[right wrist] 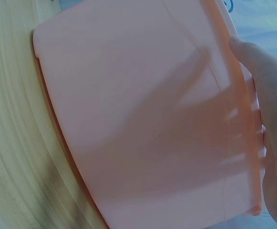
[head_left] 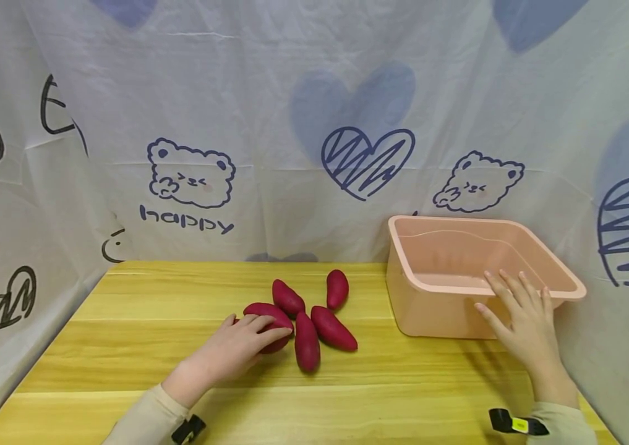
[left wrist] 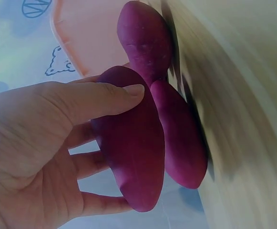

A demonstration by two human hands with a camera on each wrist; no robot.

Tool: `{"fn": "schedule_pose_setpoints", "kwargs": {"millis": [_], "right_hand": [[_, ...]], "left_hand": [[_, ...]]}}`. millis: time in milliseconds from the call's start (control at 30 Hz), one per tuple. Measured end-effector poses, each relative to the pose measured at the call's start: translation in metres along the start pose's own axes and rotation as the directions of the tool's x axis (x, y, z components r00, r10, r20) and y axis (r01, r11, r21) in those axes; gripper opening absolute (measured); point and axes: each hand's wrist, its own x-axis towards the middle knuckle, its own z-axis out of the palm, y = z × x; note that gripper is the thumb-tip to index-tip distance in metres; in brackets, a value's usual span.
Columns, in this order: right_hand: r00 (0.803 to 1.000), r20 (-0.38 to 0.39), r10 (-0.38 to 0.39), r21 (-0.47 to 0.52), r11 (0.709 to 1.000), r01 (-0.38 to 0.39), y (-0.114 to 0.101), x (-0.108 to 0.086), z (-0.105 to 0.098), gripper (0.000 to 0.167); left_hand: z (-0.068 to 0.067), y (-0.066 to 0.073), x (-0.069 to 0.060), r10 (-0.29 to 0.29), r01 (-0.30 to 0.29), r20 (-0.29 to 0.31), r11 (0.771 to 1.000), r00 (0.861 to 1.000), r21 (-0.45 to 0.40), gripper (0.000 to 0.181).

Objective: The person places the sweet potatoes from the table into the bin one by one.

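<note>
The left hand (head_left: 233, 349) holds a dark red sweet potato (left wrist: 133, 143). The thumb (left wrist: 109, 99) presses on one side of it, and the fingers (left wrist: 95, 202) go behind the other side. I cannot tell if this sweet potato touches the table (head_left: 97, 358) or if another one hides under the hand.

The right hand (head_left: 531, 340) is not holding anything. Its fingers are spread wide over the near edge of a pink box (head_left: 442, 315). It is hard to tell how much they touch it.

Just beside the left hand are more sweet potatoes. The back one (head_left: 287, 300) leans away to the left, the long one (head_left: 307, 346) points toward the person, and the slanted one (head_left: 334, 329) lies to its right. These three are close together. A smaller one (head_left: 338, 290) is near them, at the back.

The pink box sits on the right side of the yellow wood table, well apart from the sweet potatoes. Each arm has a pale sleeve (head_left: 144, 414) and a black band (head_left: 517, 423). Behind it all hangs a white cloth (head_left: 269, 93) with hearts, bears and the word "happy" (head_left: 186, 219).
</note>
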Motion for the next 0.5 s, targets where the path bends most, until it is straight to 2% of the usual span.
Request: {"fn": "schedule_pose_setpoints", "kwargs": {"millis": [500], "right_hand": [[1.0, -0.014, -0.007, 0.003, 1.0, 0.007, 0.0, 0.0, 0.001, 0.062]], "left_hand": [[-0.004, 0.001, 0.016, 0.033, -0.033, -0.03, 0.999, 0.999, -0.005, 0.06]]}}
